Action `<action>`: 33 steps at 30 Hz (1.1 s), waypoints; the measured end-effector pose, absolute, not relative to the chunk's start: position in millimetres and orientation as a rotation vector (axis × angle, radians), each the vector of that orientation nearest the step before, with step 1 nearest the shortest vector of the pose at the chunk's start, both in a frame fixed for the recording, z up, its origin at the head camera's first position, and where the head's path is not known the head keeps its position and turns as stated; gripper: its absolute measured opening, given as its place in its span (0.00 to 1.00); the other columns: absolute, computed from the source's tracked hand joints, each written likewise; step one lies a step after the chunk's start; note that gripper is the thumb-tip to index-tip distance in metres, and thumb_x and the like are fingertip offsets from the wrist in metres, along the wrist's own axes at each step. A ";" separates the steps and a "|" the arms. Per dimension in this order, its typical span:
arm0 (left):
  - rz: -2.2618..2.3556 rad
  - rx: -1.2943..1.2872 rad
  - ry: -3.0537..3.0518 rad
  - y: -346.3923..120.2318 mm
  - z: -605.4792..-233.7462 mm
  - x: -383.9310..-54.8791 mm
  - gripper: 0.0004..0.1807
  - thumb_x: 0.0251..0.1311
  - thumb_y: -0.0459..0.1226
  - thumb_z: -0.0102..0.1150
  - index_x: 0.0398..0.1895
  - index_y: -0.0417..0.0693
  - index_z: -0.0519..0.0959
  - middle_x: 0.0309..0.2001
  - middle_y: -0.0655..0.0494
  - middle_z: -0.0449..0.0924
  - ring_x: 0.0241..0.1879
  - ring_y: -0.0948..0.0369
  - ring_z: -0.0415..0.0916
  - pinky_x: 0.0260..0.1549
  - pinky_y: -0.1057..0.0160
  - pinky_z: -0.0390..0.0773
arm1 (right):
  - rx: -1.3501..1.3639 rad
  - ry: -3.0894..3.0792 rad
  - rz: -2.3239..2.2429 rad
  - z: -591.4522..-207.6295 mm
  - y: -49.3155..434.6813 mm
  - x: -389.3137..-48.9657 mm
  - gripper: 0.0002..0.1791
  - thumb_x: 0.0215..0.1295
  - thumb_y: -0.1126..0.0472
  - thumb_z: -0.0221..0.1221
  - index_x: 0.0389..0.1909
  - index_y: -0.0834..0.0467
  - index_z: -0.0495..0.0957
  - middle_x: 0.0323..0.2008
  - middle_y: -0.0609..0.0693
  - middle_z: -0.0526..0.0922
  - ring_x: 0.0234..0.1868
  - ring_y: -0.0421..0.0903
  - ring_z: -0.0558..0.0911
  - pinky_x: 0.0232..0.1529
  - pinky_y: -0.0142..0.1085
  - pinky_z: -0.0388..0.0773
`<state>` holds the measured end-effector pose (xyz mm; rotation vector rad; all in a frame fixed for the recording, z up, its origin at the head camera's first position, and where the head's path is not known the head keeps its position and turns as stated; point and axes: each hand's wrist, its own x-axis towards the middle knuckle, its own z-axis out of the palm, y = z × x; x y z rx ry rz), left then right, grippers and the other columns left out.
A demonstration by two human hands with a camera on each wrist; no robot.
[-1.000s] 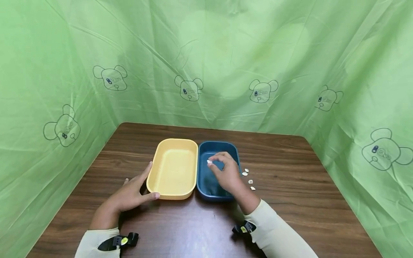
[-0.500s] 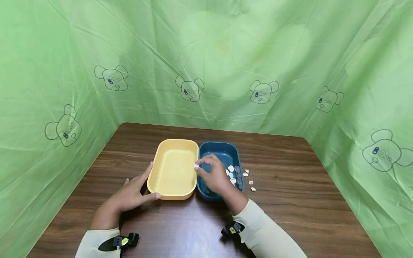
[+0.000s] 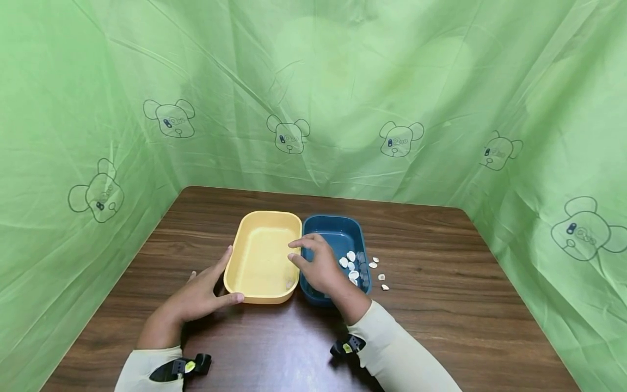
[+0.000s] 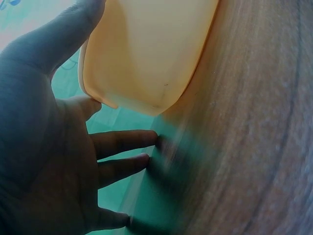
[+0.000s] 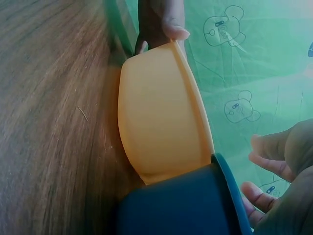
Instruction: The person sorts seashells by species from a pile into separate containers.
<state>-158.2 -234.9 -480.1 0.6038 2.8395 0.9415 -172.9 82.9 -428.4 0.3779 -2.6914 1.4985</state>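
Observation:
In the head view, a yellow plastic tray (image 3: 264,256) stands against a dark blue tray (image 3: 338,222). My left hand (image 3: 201,294) rests on the yellow tray's near left corner, thumb and forefinger spread along its rim. My right hand (image 3: 318,264) hovers over the line where the trays meet, thumb and fingers parted with nothing between them. A faint, blurred pale piece (image 3: 289,284) shows in the yellow tray's near right corner. Small white pieces (image 3: 351,256), flat and shell-like, lie in the blue tray, part of which my right hand hides.
Several more white shell-like pieces (image 3: 381,277) lie on the brown wooden table (image 3: 441,261), right of the blue tray. Green cloth (image 3: 338,71) with bear drawings hangs behind the table and along both sides.
My right hand has moved left from above the blue tray to the yellow tray's edge and let go of the white piece it pinched. The left hand has stayed put.

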 end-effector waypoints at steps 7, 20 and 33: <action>0.942 0.600 2.840 -234.8 -480.1 -158.5 0.67 0.65 0.61 0.72 0.92 0.55 0.37 0.85 0.34 0.59 0.78 0.26 0.64 0.65 0.07 0.47 | 0.352 -2.663 1.513 -426.7 91.4 -171.9 0.12 0.76 0.63 0.68 0.56 0.60 0.90 0.63 0.61 0.80 0.69 0.63 0.78 0.71 0.65 0.77; 0.939 0.588 2.828 -234.1 -479.0 -158.2 0.67 0.65 0.62 0.72 0.92 0.56 0.36 0.86 0.36 0.57 0.79 0.25 0.62 0.65 0.06 0.46 | 0.325 -2.600 1.474 -422.9 117.6 -168.9 0.11 0.74 0.63 0.69 0.53 0.59 0.91 0.62 0.57 0.82 0.67 0.58 0.80 0.52 0.49 0.80; 0.951 0.575 2.817 -233.9 -477.7 -157.1 0.67 0.65 0.62 0.72 0.92 0.57 0.36 0.86 0.36 0.57 0.80 0.25 0.61 0.66 0.07 0.44 | 0.347 -2.535 1.515 -420.1 156.9 -167.0 0.12 0.75 0.65 0.68 0.56 0.61 0.90 0.63 0.57 0.83 0.65 0.55 0.80 0.50 0.42 0.79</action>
